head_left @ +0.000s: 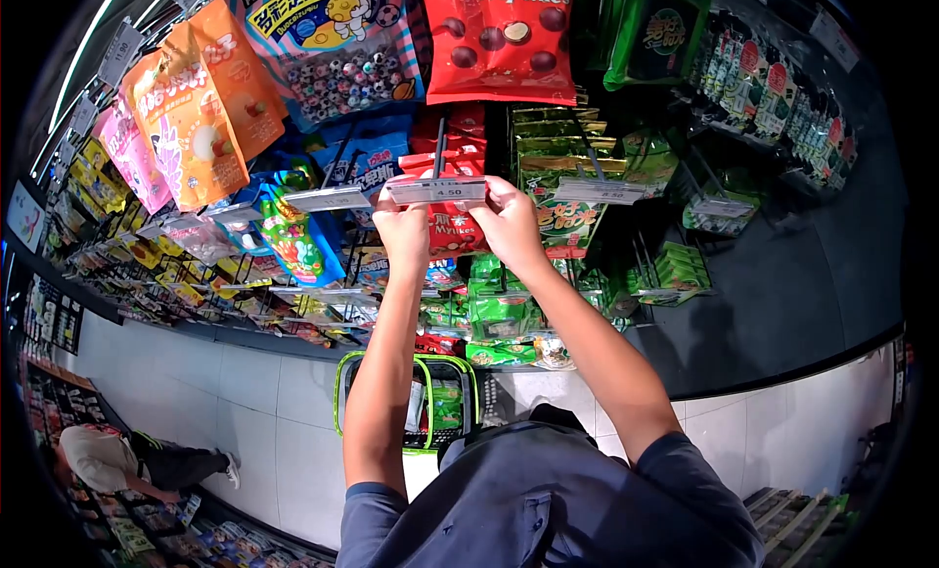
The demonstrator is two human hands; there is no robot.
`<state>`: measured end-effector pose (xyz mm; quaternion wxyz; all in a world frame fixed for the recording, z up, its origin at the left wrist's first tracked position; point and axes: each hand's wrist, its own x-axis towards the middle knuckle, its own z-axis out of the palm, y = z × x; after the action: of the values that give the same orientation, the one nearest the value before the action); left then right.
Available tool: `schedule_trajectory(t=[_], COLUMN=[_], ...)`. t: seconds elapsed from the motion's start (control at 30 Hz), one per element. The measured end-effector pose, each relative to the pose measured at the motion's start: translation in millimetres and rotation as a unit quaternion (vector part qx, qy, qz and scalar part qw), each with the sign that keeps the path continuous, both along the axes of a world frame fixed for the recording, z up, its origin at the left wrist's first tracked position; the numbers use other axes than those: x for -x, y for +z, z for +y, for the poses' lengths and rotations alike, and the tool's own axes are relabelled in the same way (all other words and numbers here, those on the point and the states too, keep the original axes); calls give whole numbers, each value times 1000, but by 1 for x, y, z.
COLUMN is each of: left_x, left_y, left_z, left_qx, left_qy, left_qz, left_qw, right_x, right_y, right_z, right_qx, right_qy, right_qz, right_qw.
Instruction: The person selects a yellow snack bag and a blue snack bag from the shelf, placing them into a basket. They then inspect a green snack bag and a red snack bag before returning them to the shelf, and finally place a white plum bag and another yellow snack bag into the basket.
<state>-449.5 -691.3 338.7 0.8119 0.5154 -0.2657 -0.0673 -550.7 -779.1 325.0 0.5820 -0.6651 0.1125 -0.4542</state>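
Note:
A red Mylikes candy bag [455, 235] hangs at mid-rack, partly covered by a price tag [445, 189] reading 4.50. My left hand [403, 230] is closed at the bag's upper left corner, its fingers reaching up beside the tag's left end. On the opposite side, my right hand [509, 224] is closed at the upper right corner. The tag and the thumbs hide the exact grip. More red packs [452, 142] sit on the same hook behind the tag. Above them hangs a larger red Mylikes bag [501, 42].
Orange pouches [201, 103], a football candy bag [333, 59] and green packs [499, 309] crowd the surrounding hooks. Metal hooks with tags [599, 189] jut outward. A green-rimmed shopping basket [342, 397] holding packs stands below. Another person [103, 460] is at the lower left.

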Motion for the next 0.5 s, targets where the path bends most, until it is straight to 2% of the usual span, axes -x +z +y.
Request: schedule_trajectory(t=[0.2,0.27,0.3,0.33,0.4,0.5], left_x=[1,1,3,3,5,8], left_y=[-5,-11,-12,-18,-28,-52], left_z=[-4,-2,1,3,6,19], left_qx=[8,25,24,39,59,17], left_qy=[23,27,22,18,32,70], left_qz=[1,-20,-18,-13,-3,-16], left_qw=[1000,999,999,999,998,997], right_x=[6,14,13,16,22,32], right_y=[-1,4,2,-2,-7,-19], right_z=[0,3,3,4,11,19], right_qx=[12,24,52,49,32,42], right_qy=[-36,-35,-67,-70,-55,-90], right_qz=[35,119,140,143,72,79], right_qw=[999,992,986,986,995,992])
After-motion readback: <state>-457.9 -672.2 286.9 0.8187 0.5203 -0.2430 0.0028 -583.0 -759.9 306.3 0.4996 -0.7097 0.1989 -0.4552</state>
